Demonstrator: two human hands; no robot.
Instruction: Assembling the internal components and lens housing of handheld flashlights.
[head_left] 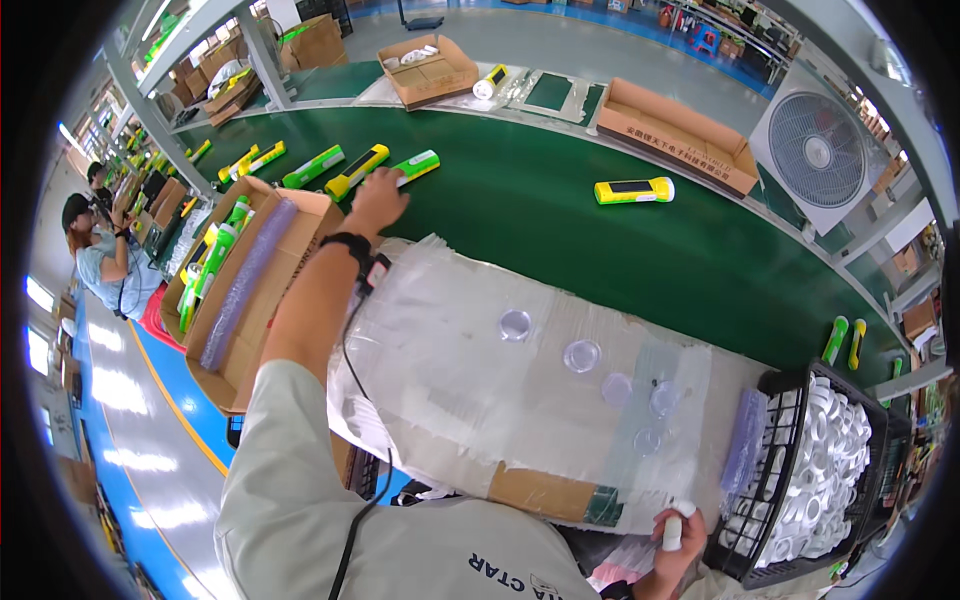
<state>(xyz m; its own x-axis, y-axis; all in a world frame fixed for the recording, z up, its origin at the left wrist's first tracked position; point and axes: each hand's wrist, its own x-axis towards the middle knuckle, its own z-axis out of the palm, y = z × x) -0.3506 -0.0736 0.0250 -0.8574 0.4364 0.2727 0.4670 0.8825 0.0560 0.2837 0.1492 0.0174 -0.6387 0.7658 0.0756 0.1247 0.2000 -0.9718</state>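
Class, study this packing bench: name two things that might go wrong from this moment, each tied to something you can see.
1. The left hand stretches far across to the green-and-yellow torches on the green belt; the wrist cable might snag the open carton.
2. Small clear discs lie loose on the plastic sheet; the right hand, holding a small white part, might knock them off.

5 clear discs [581, 355], 5 flashlights [633, 190] on belt, 1 fan [817, 150], 1 basket [775, 385].
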